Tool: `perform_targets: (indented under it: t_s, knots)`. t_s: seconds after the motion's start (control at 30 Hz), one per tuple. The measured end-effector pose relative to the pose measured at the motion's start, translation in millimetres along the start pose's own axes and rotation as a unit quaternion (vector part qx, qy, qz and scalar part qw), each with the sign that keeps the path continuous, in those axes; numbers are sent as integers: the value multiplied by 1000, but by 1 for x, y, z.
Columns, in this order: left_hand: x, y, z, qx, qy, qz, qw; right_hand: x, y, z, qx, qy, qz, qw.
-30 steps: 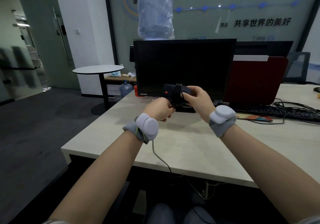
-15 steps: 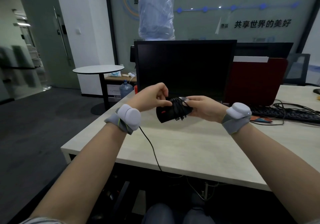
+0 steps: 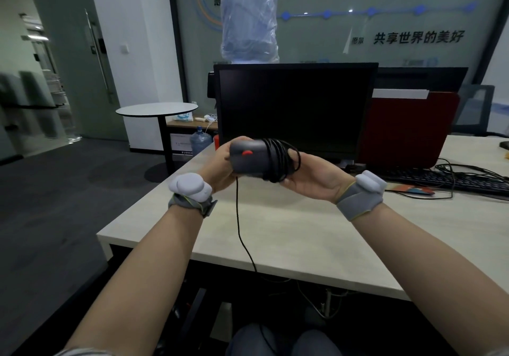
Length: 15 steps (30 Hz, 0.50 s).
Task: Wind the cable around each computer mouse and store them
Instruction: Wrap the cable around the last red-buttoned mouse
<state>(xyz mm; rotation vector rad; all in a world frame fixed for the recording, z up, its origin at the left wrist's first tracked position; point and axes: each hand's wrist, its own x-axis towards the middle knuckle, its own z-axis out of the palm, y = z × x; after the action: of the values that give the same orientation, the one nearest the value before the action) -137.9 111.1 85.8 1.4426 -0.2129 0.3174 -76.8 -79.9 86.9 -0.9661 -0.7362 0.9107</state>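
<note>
Holding the mouse point(image 3: 249, 159) above the desk point(image 3: 289, 234), at twelve o'clock from the body, the left hand point(image 3: 217, 167) now grips its front end; half a second ago it was lifted over it, pinching the cable point(image 3: 239, 218). The right hand point(image 3: 311, 179) cradles the coiled end, fingers curled beneath. Several turns sit wound; a long tail drops toward six o'clock, so winding looks unfinished.

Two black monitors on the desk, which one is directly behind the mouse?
The front monitor, the nearer one with its full dark screen showing. The mouse is held right before its lower edge. The second monitor stands behind it, offset right, mostly hidden.
</note>
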Motion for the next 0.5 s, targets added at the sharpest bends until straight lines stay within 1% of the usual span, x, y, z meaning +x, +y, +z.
perform_targets:
  t_s: [0.03,0.1,0.17,0.2,0.23,0.3,0.37,0.43,0.5]
  knots:
    - [1,-4,2,-10,38,10,999,3,-1,4,10,18,-17,1000]
    - [5,-10,8,-8,87,23,996,11,-2,6,18,69,-52,996]
    - [8,-13,13,32,113,8,993,16,-3,8,36,113,-85,989]
    - [8,-14,16,69,117,-6,991,18,-2,8,48,130,-99,985]
    - [7,-14,18,115,116,-22,986,20,-1,6,56,146,-114,981]
    - [4,-13,24,206,90,-58,973,22,0,2,65,174,-147,972]
    - [2,-10,29,289,56,-93,951,23,-1,-3,48,199,-179,962]
    - [0,-11,34,358,38,-94,928,21,-1,-9,-8,217,-188,958]
    - [-1,-11,36,417,30,-73,906,19,0,-16,-89,243,-169,951]
